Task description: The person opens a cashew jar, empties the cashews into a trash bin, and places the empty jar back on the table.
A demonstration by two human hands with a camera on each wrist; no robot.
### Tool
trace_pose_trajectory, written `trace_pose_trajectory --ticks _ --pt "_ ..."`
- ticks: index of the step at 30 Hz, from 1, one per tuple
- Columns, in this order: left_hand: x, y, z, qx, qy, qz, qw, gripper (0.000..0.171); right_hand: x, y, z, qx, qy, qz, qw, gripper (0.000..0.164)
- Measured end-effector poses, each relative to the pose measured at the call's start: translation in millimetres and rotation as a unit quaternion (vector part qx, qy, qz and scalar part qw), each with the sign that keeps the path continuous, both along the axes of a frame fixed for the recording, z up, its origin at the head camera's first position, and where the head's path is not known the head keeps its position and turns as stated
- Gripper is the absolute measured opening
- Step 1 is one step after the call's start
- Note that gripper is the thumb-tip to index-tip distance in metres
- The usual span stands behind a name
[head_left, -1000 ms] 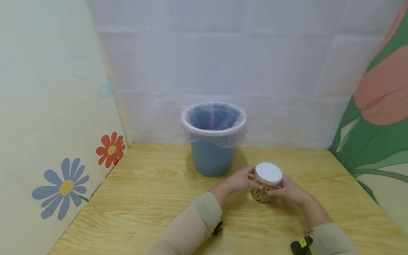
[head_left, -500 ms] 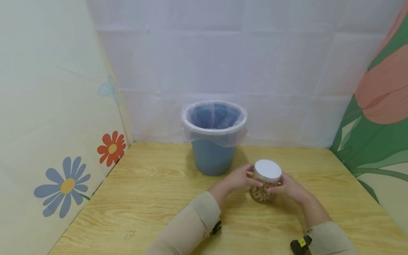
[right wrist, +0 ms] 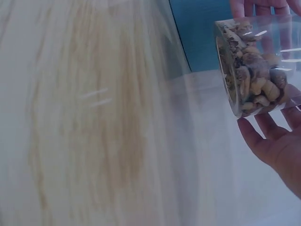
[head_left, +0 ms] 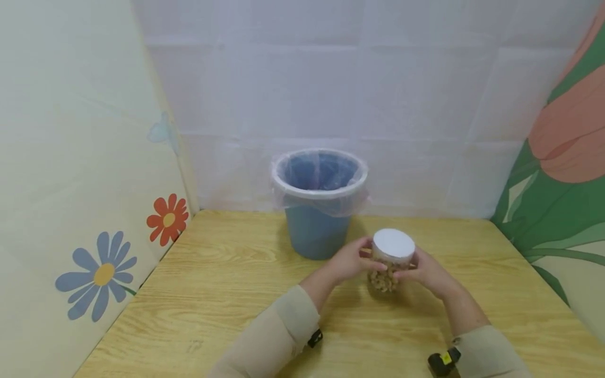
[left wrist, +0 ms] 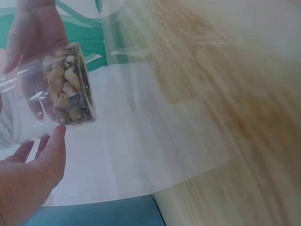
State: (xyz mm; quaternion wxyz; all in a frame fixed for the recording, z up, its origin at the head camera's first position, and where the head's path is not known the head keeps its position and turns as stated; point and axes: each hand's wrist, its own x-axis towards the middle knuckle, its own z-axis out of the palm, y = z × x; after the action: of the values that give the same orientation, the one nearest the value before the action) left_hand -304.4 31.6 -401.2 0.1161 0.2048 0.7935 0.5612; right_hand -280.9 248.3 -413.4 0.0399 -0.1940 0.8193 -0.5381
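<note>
A clear round jar [head_left: 384,279] with a white lid [head_left: 394,243] stands upright between both hands, right of the bin in the head view. My left hand [head_left: 351,260] grips its left side, the thumb across the front. On the opposite side my right hand [head_left: 432,274] holds it the same way, the two thumb tips close together. Through the wall show tan and brown pieces [left wrist: 66,89] like pebbles or shells, gathered toward the base in the left wrist view. The base [right wrist: 228,70] is close over the tabletop in the right wrist view; no fingers cover it.
A blue bin [head_left: 317,231] with a white rim and a clear plastic liner stands behind and left of the jar. The wood-grain table [head_left: 227,273] ends at a white back sheet [head_left: 293,94]. Flower-patterned panels flank it. Dark wrist cameras hang below both sleeves.
Both hands have kept their grip and brought the jar slightly up and left in the head view. The bin has stayed in place.
</note>
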Motion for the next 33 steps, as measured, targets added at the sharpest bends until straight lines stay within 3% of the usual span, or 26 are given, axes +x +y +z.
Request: trace_pose_trajectory --ticks 13,21,33 --pt "14.7 -24.1 17.3 0.003 0.047 0.02 0.9987 0.065 3.9 -21.9 17.7 -0.069 0.028 0.058 0.995 0.082" --pt "28.5 -44.1 32.7 0.01 0.033 0.021 0.9992 0.062 6.7 -39.9 27.3 -0.105 0.038 0.11 0.988 0.079" --pt "44.5 -76.1 30.2 0.028 0.038 0.026 0.9986 0.065 9.7 -68.6 27.2 -0.09 0.062 0.141 0.984 0.082"
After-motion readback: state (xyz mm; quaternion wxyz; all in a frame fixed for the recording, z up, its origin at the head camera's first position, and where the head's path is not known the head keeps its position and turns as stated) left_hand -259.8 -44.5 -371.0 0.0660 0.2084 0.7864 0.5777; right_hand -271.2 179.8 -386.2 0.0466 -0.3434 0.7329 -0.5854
